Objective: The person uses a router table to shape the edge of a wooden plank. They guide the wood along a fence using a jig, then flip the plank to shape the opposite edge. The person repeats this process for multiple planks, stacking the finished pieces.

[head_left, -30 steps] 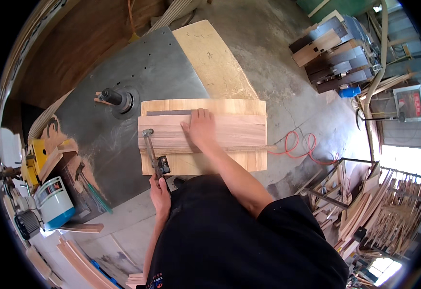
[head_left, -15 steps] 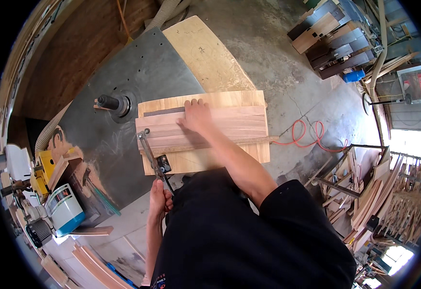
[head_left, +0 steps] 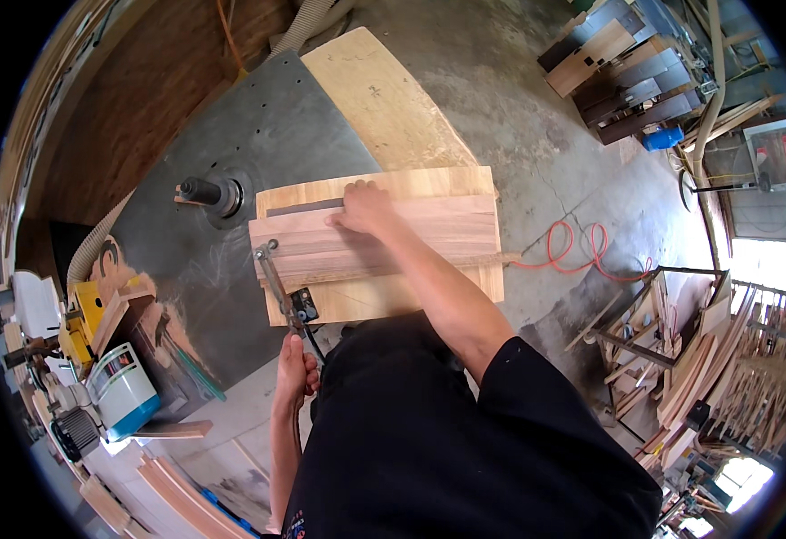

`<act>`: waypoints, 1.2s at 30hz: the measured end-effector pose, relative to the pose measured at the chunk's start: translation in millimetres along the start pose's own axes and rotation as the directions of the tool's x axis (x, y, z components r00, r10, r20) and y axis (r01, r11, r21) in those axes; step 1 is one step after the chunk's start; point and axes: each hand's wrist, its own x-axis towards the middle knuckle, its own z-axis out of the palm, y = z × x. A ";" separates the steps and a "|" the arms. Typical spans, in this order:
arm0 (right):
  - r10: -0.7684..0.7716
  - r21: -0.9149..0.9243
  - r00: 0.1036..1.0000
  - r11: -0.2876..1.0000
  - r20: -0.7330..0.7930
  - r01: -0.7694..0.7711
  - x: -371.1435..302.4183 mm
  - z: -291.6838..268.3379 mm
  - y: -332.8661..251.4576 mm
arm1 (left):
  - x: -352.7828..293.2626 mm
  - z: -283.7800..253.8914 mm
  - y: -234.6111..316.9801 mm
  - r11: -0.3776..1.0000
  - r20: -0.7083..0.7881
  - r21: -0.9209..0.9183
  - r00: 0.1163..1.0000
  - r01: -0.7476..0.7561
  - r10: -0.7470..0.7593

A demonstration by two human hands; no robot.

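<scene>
A pinkish-brown wooden plank (head_left: 447, 225) lies across a paler jig board (head_left: 474, 292). A thin dark strip (head_left: 303, 207) shows along the plank's far side. Over the plank's far edge my right hand (head_left: 366, 208) lies with curled fingers, the thumb pointing left on top of the wood. Near my waist, my left hand (head_left: 296, 366) is closed round the near end of a metal toggle clamp (head_left: 279, 286). The clamp's arm reaches over the plank's left end, beside a black mount (head_left: 304, 305) on the board.
The board rests partly on a grey machine table (head_left: 231, 305) with an upright black spindle (head_left: 204, 190). A yellowish panel (head_left: 393, 99) extends from its far side. Right of the board, a red hose (head_left: 595, 256) coils on the concrete floor. Wood stacks (head_left: 689, 377) stand at the right.
The plank has shifted slightly left on the board. My right hand has moved a little with it, fingers still over the far edge. My left hand stays on the clamp.
</scene>
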 end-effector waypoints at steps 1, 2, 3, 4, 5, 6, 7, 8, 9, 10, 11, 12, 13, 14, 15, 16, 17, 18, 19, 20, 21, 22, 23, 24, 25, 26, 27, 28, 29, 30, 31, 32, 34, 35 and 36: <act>0.000 0.015 1.000 1.000 0.007 0.000 0.3 -0.8 0.1 | -0.1 0.0 -0.1 1.000 0.003 -0.005 1.000 0.006 -0.006; 0.004 0.026 1.000 1.000 0.020 -0.004 0.8 -1.9 0.1 | -0.3 0.0 -0.2 1.000 -0.001 -0.005 1.000 0.007 -0.007; 0.008 0.036 0.999 0.999 0.033 -0.009 1.0 -2.9 -0.1 | -0.5 0.1 -0.4 1.000 -0.004 -0.001 1.000 0.000 0.000; 0.008 0.040 0.999 0.999 0.034 -0.010 1.1 -3.9 -0.3 | -0.6 0.4 -0.6 1.000 -0.005 -0.004 1.000 0.006 -0.006; 0.010 0.043 0.999 0.999 0.036 -0.011 1.0 -4.7 -0.4 | -0.5 0.5 -0.8 1.000 -0.004 -0.003 1.000 0.004 -0.004; 0.014 0.043 0.999 0.999 0.040 -0.016 0.7 -5.4 -0.4 | -0.4 0.6 -1.1 1.000 -0.010 0.004 1.000 0.003 -0.003; 0.013 0.047 0.999 0.999 0.041 -0.015 0.8 -6.0 -0.6 | -0.1 0.6 -1.3 1.000 -0.004 0.002 1.000 0.001 -0.001; 0.016 0.048 0.999 0.999 0.045 -0.018 0.9 -6.4 -1.0 | 0.1 0.3 -1.4 1.000 -0.005 0.007 1.000 0.000 0.000; 0.022 0.048 0.998 0.999 0.051 -0.025 0.9 -6.6 -1.4 | 0.2 0.1 -1.7 1.000 -0.015 0.016 1.000 0.000 0.000; 0.020 0.050 0.999 0.998 0.051 -0.023 1.1 -6.9 -1.6 | 0.3 -0.1 -1.8 1.000 -0.008 0.019 1.000 -0.001 0.002; 0.022 0.050 0.998 0.998 0.053 -0.025 1.1 -7.1 -1.9 | 0.2 -0.3 -1.8 1.000 -0.009 0.026 1.000 -0.001 0.001; 0.030 0.047 0.998 0.998 0.060 -0.033 1.2 -7.2 -2.1 | 0.1 -0.2 -1.7 0.999 -0.012 0.032 1.000 -0.006 0.007; 0.025 0.050 0.998 0.998 0.055 -0.028 0.9 -7.3 -2.3 | -0.3 -0.1 -1.5 0.999 -0.007 0.033 1.000 -0.006 0.006; 0.027 0.049 0.998 0.998 0.056 -0.030 0.5 -7.4 -2.4 | -0.7 0.3 -1.1 0.999 -0.003 0.034 1.000 -0.011 0.011; 0.032 0.046 0.998 0.998 0.060 -0.035 0.0 -7.4 -2.5 | -1.1 0.8 -0.5 0.999 -0.007 0.036 1.000 -0.012 0.013; 0.028 0.047 0.999 0.998 0.043 -0.030 -0.7 -7.2 -2.9 | -1.5 1.3 0.1 0.999 -0.003 0.031 1.000 -0.013 0.013; 0.028 0.045 0.999 0.999 0.030 -0.029 -1.8 -6.8 -3.3 | -1.9 2.2 0.7 1.000 -0.007 0.027 1.000 -0.010 0.010; 0.035 0.037 0.999 0.999 0.022 -0.036 -3.0 -6.2 -3.9 | -2.1 2.7 1.2 1.000 -0.014 0.023 1.000 -0.006 0.006; 0.011 0.014 1.000 1.000 -0.018 -0.010 -4.6 -5.2 -4.9 | -2.3 2.9 1.4 1.000 -0.015 0.025 1.000 -0.012 0.013; -0.008 -0.016 0.999 1.000 -0.053 0.008 -6.3 -3.7 -6.1 | -2.0 3.0 1.1 1.000 -0.020 0.026 1.000 -0.018 0.018; -0.028 -0.046 0.996 0.999 -0.084 0.024 -8.0 -2.3 -6.9 | -2.1 3.0 -0.1 0.999 -0.027 0.027 0.999 -0.023 0.024; -0.032 -0.056 0.995 0.998 -0.095 0.027 -9.3 -1.1 -7.6 | -1.7 2.8 -2.0 0.999 -0.028 0.029 0.999 -0.040 0.041; -0.038 -0.066 0.994 0.997 -0.106 0.031 -10.6 0.2 -8.0 | 0.2 3.0 -3.9 0.998 -0.032 0.032 0.998 -0.061 0.062; -0.049 -0.075 0.992 0.996 -0.118 0.040 -10.6 1.1 -9.1 | 2.4 3.1 -5.8 0.995 -0.034 0.030 0.995 -0.096 0.097; -0.034 -0.099 0.991 0.995 -0.126 0.022 -11.7 2.0 -9.1 | 5.4 5.0 -8.7 0.995 -0.055 0.035 0.994 -0.097 0.098; -0.033 -0.117 0.991 0.993 -0.133 0.017 -14.2 2.7 -8.2 | 8.3 7.0 -11.6 0.996 -0.095 0.022 0.991 -0.092 0.094; -0.047 -0.130 0.989 0.991 -0.138 0.029 -14.6 3.5 -10.7 | 10.4 7.1 -14.0 0.996 -0.108 0.016 0.990 -0.088 0.089; -0.016 -0.139 0.995 0.990 -0.100 0.002 -14.9 3.6 -12.6 | 13.7 12.8 -17.1 0.989 -0.165 0.078 0.977 -0.127 0.138; 0.008 -0.145 0.997 0.989 -0.072 -0.018 -15.7 3.9 -13.5 | 16.2 15.2 -18.8 0.975 -0.199 0.160 0.962 -0.156 0.186; -0.003 -0.156 0.996 0.988 -0.091 -0.012 -17.7 5.4 -14.3 | 19.8 19.9 -19.7 0.943 -0.285 0.299 0.930 -0.145 0.233; -0.021 -0.155 0.990 0.988 -0.139 -0.001 -20.4 7.5 -14.2 | 20.9 22.5 -21.5 0.881 -0.299 0.384 0.866 -0.274 0.400; -0.059 -0.147 0.980 0.989 -0.191 0.031 -22.4 10.2 -14.1 | 22.5 25.5 -22.7 0.817 -0.320 0.459 0.793 -0.349 0.519; -0.112 -0.127 0.944 0.989 -0.309 0.075 -26.1 15.9 -12.4 | 24.9 29.5 -26.0 0.842 -0.357 0.421 0.792 -0.337 0.495; -0.143 -0.115 0.927 0.987 -0.347 0.109 -27.5 19.0 -11.5 | 27.0 30.5 -27.7 0.827 -0.362 0.449 0.778 -0.337 0.513; -0.148 -0.106 0.919 0.987 -0.365 0.117 -28.2 21.6 -10.7 | 31.0 31.5 -28.4 0.794 -0.371 0.483 0.736 -0.368 0.567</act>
